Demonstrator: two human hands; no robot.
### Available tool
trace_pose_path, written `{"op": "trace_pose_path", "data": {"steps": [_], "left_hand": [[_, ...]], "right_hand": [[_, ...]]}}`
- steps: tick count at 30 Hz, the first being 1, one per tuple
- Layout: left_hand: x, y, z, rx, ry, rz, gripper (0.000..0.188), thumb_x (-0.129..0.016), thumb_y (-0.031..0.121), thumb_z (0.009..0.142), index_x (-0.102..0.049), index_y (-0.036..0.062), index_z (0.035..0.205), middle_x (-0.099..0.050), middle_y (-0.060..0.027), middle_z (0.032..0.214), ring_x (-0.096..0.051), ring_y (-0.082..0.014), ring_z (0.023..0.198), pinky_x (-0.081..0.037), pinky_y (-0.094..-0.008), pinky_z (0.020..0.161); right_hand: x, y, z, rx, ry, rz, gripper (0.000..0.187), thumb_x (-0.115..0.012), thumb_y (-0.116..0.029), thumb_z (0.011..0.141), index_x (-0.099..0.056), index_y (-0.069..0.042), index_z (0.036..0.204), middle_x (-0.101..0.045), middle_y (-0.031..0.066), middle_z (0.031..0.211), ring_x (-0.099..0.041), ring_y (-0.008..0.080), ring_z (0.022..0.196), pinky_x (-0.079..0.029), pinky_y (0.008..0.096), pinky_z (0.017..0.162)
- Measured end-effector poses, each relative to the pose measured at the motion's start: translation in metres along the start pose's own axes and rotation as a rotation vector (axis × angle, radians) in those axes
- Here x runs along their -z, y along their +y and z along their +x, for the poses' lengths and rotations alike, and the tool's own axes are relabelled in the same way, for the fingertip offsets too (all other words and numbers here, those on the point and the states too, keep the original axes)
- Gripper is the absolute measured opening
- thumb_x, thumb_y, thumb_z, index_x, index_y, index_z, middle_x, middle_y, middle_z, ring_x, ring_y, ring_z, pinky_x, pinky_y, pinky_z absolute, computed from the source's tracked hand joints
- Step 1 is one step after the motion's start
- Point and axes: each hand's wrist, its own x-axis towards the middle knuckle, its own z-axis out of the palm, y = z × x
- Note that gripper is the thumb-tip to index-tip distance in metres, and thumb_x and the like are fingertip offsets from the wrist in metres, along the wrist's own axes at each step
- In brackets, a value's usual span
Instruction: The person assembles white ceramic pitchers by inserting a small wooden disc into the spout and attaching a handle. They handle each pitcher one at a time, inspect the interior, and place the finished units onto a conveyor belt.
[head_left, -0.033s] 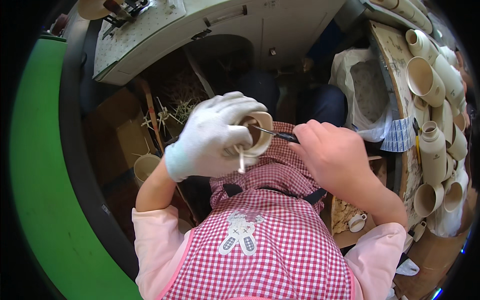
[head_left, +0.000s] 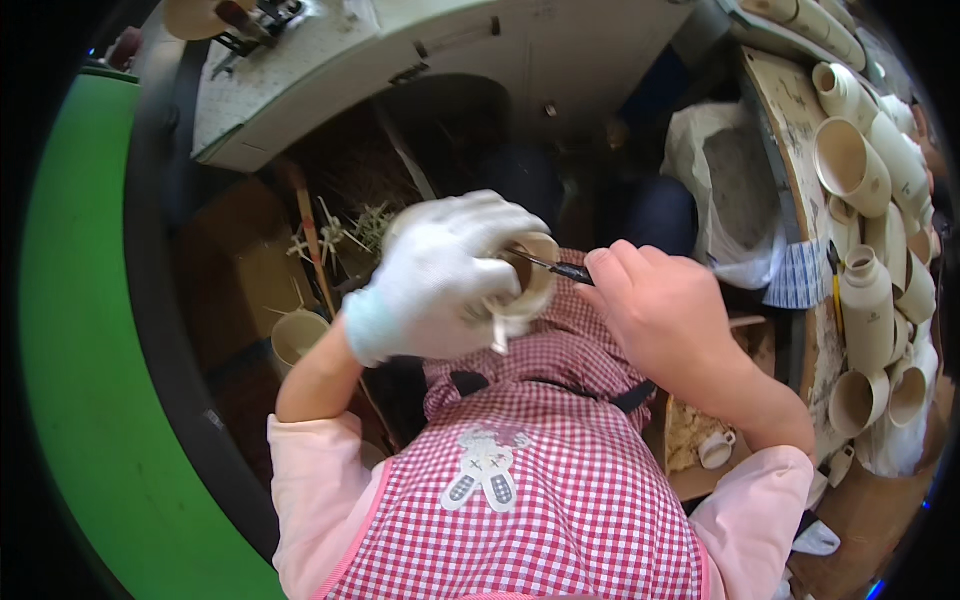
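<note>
My left hand (head_left: 435,270), in a white knit glove, is wrapped round a small beige ring-shaped cup lid (head_left: 545,283), its opening turned toward the right. A pale loop or strip (head_left: 500,337) hangs below the lid by the glove; I cannot tell whether it is part of it. Bare, my right hand (head_left: 665,310) grips a slim black-handled trimming knife (head_left: 570,271). Its thin metal tip reaches into the lid's opening, and the exact contact is hidden inside. Both hands are above my lap, in front of a red checked apron (head_left: 560,440).
Beige bottles and cups (head_left: 868,300) crowd the worktable (head_left: 790,110) at right, beside a white plastic bag (head_left: 715,190). A box of scraps (head_left: 690,440) holds a small lid. At left are a beige cup (head_left: 298,335), thin sprue scraps (head_left: 368,225) and a green surface (head_left: 75,330).
My left hand and the lid have shifted slightly right and down, blurring a little. The knife tip is still in the lid's opening, and my right hand has hardly moved.
</note>
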Motion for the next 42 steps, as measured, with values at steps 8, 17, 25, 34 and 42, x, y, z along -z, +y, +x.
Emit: {"op": "trace_pose_path", "data": {"steps": [8, 17, 25, 34, 42], "left_hand": [[-0.117, 0.025, 0.006, -0.207, -0.252, 0.652, 0.023, -0.067, 0.021, 0.081, -0.072, -0.0015, 0.085, -0.067, -0.0239, 0.127, -0.063, -0.0405, 0.123, -0.044, -0.0517, 0.114], [-0.136, 0.029, -0.032, -0.146, 0.012, 0.558, 0.021, -0.063, 0.023, 0.085, -0.07, 0.0052, 0.093, -0.065, -0.019, 0.136, -0.061, -0.0337, 0.131, -0.04, -0.0505, 0.118], [-0.057, -0.001, -0.04, 0.328, 0.531, 0.416, 0.031, -0.09, 0.016, 0.069, -0.062, 0.0079, 0.081, -0.07, -0.0153, 0.126, -0.067, -0.0367, 0.117, -0.051, -0.0484, 0.104], [0.033, -0.075, -0.09, 0.779, 1.064, 0.261, 0.052, -0.084, 0.009, 0.087, -0.061, -0.0032, 0.132, -0.063, -0.0133, 0.137, -0.06, -0.0219, 0.123, -0.047, -0.0356, 0.109], [0.046, -0.026, -0.085, 0.779, 1.124, 0.743, 0.047, -0.076, 0.018, 0.096, -0.056, -0.0064, 0.131, -0.061, -0.0163, 0.131, -0.06, -0.0246, 0.117, -0.048, -0.0369, 0.106]], "right_hand": [[-0.106, 0.033, -0.021, -0.242, -0.628, 0.362, 0.031, -0.055, -0.03, 0.103, -0.064, -0.001, 0.094, -0.065, 0.0172, 0.068, -0.069, 0.0274, 0.062, -0.055, 0.0357, 0.057], [-0.106, 0.032, -0.051, -0.848, -1.329, 1.857, 0.041, -0.033, -0.03, 0.112, -0.053, -0.007, 0.085, -0.039, -0.0027, 0.05, -0.035, 0.0067, 0.037, -0.027, 0.0232, 0.035], [-0.071, 0.06, 0.004, -0.245, -0.559, 1.381, 0.035, -0.045, -0.034, 0.11, -0.061, -0.003, 0.105, -0.056, 0.0016, 0.07, -0.051, 0.0125, 0.049, -0.043, 0.0276, 0.041], [-0.007, 0.378, -0.026, -0.834, 0.252, -0.699, 0.04, -0.052, -0.036, 0.106, -0.055, -0.008, 0.134, -0.066, 0.0188, 0.118, -0.067, 0.0402, 0.099, -0.055, 0.0513, 0.079], [-0.116, 0.322, -0.046, -0.56, 0.482, 0.037, 0.014, -0.069, -0.018, 0.095, -0.066, -0.005, 0.099, -0.066, 0.0163, 0.097, -0.066, 0.0372, 0.094, -0.053, 0.046, 0.081]]}}
